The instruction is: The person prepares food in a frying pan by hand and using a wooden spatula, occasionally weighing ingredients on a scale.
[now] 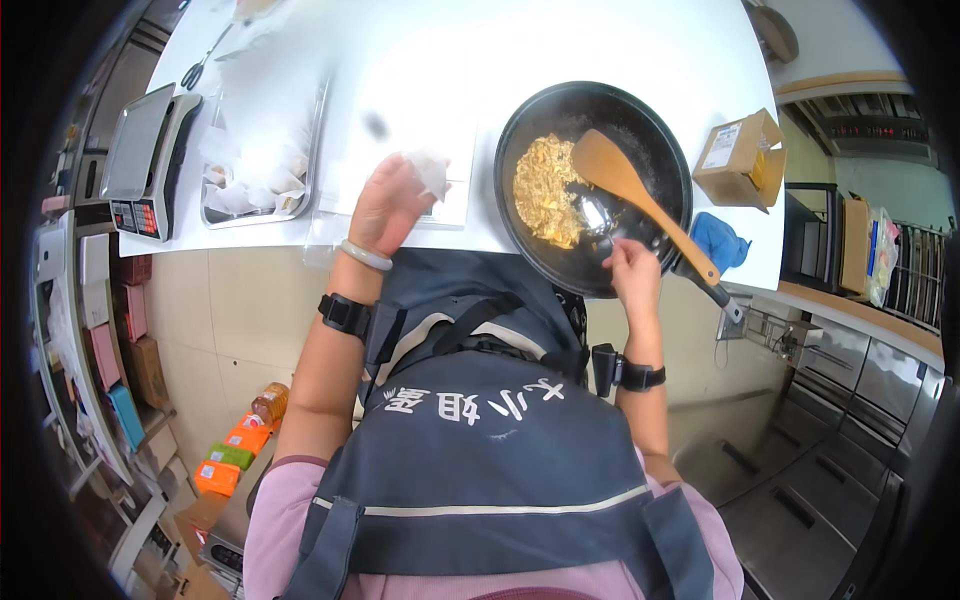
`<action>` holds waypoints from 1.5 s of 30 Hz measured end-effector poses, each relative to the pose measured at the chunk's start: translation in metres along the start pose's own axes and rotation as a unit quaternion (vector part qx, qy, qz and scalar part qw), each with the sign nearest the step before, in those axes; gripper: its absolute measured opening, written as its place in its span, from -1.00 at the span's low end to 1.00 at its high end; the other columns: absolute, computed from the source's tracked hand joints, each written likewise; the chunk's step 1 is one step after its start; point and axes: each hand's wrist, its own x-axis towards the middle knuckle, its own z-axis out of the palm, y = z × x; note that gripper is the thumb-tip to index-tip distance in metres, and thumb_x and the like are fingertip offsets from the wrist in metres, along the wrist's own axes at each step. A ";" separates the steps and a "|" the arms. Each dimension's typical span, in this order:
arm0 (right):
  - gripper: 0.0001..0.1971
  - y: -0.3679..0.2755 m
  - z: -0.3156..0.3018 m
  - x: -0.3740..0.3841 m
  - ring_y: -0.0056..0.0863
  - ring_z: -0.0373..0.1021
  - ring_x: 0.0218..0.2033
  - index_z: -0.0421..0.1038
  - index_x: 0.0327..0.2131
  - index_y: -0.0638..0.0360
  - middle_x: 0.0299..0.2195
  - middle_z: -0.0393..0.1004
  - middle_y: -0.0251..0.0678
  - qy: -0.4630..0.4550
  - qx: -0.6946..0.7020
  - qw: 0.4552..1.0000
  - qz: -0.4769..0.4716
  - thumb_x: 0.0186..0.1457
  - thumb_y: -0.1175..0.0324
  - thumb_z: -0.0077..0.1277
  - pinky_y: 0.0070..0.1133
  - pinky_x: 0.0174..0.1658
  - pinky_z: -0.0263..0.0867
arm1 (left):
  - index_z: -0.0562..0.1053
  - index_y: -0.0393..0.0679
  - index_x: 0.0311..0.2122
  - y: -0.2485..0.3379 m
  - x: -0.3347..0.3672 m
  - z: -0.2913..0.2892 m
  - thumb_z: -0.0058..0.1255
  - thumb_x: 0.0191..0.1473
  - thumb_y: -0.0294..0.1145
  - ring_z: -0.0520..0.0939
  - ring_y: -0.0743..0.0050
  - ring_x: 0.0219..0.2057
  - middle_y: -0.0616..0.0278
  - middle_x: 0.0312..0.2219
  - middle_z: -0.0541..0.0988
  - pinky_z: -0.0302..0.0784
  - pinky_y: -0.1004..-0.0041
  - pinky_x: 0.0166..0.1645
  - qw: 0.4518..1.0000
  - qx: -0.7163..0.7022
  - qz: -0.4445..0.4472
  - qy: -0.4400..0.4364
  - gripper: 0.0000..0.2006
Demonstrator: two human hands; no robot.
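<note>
My left hand [388, 200] is raised over the table's near edge, its fingers closed on a small white, see-through pouch [429, 173]. Over the near side of a black frying pan [655, 130], my right hand [633, 268] pinches the handle end of a shiny metal spoon [595, 214]. The spoon's bowl rests against a heap of golden-brown, shredded food [541, 190] in the pan's left half. Across the pan's right rim lies a wooden spatula [640, 190], untouched by either hand. A metal tray [312, 150] left of my left hand holds several white pouches [238, 195].
A digital scale [150, 160] stands at the table's left edge, with scissors [195, 72] beyond it. On the right are an open cardboard box [735, 160] and a crumpled blue cloth [718, 242]. The pan's handle [715, 290] juts past the near edge. Haze blurs the tray's far part.
</note>
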 end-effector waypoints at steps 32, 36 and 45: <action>-0.90 -0.118 -0.052 -0.080 -0.20 0.42 -0.59 0.38 -0.58 0.25 -0.64 0.43 -0.14 -0.090 -0.177 0.922 -0.331 -0.09 0.43 -0.04 -0.38 -0.50 0.35 | 0.18 -0.28 0.09 -0.053 -0.040 0.068 -0.13 0.09 -0.51 0.38 0.30 0.02 -0.02 -0.01 0.36 0.19 0.32 0.16 0.984 0.060 -0.136 -0.093 -0.57; -0.88 -0.111 -0.042 -0.076 -0.20 0.43 -0.55 0.43 -0.50 0.27 -0.58 0.46 -0.08 -0.084 -0.130 0.940 -0.305 -0.06 0.42 -0.05 -0.39 -0.46 0.35 | 0.25 -0.24 0.03 -0.059 -0.039 0.064 -0.13 0.11 -0.50 0.39 0.29 0.02 0.01 -0.02 0.37 0.23 0.29 0.15 0.986 0.004 -0.152 -0.069 -0.65; -0.83 -0.101 -0.048 -0.075 -0.19 0.43 -0.49 0.48 -0.34 0.21 -0.49 0.49 -0.14 -0.104 0.049 0.971 -0.208 -0.03 0.41 -0.02 -0.38 -0.40 0.33 | 0.25 -0.13 0.05 -0.069 -0.037 0.045 -0.19 0.12 -0.54 0.36 0.27 0.06 0.08 0.00 0.35 0.24 0.24 0.16 0.971 -0.159 -0.170 -0.061 -0.65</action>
